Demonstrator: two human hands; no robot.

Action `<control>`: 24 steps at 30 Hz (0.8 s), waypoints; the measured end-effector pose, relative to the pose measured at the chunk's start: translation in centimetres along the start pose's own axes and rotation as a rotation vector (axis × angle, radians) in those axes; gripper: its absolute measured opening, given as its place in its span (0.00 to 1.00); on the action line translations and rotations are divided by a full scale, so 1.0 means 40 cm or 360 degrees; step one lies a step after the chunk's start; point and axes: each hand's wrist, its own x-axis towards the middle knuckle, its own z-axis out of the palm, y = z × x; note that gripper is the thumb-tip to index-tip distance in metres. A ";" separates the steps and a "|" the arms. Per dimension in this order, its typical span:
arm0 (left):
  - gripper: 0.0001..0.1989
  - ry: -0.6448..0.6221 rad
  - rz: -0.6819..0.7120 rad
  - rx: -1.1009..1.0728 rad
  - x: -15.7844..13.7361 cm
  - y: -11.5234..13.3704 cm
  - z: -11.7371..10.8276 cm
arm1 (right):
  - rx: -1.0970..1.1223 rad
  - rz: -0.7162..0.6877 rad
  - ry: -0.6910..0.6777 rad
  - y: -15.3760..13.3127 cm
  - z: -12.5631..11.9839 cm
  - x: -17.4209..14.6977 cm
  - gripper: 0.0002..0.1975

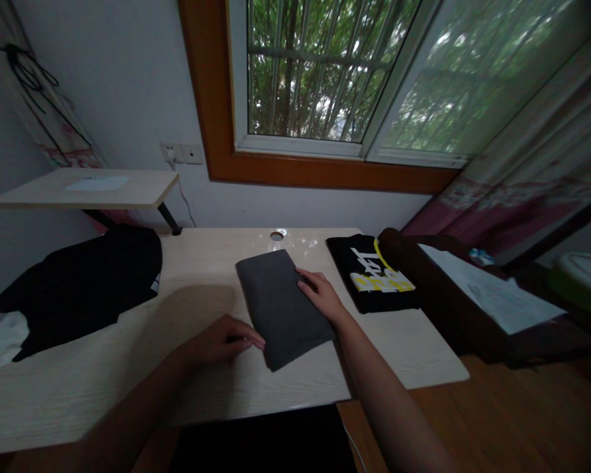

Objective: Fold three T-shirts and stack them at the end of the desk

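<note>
2 hands at work on 1 folded grey cloth [283, 315], which lies tilted mid-desk [201, 256], near end toward the person. R hand [320, 295] is open, laid on the cloth's R edge, fingers pointing up-L. L hand [231, 338] has fingers bent, tips at the cloth's lower L edge; can't tell if it pinches the fabric or just touches.

R of the cloth, a bit apart: 1 folded black tee [345, 263] w/ white & yellow print. Far L: 1 black garment [88, 282], spread out, w/ a white cloth [4, 338] by its near L end. Shelf [142, 184] stands above it, 1 paper [98, 183] on top. Desk hole [276, 236] sits just past the grey cloth; window [320, 72] behind.
</note>
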 end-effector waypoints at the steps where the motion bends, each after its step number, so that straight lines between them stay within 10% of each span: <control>1: 0.18 0.0121 -0.0021 0.0040 -0.001 -0.007 -0.006 | 0.0018 0.0001 0.0006 0.001 -0.001 -0.001 0.21; 8: 0.15 0.0853 -0.0150 0.0746 -0.006 -0.066 -0.069 | 0.0083 0.0040 0.0025 0.010 0.004 -0.006 0.22; 24: 0.24 0.0840 -0.0215 0.0808 0.011 -0.086 -0.062 | 0.0000 0.0160 -0.0015 -0.010 -0.009 -0.012 0.26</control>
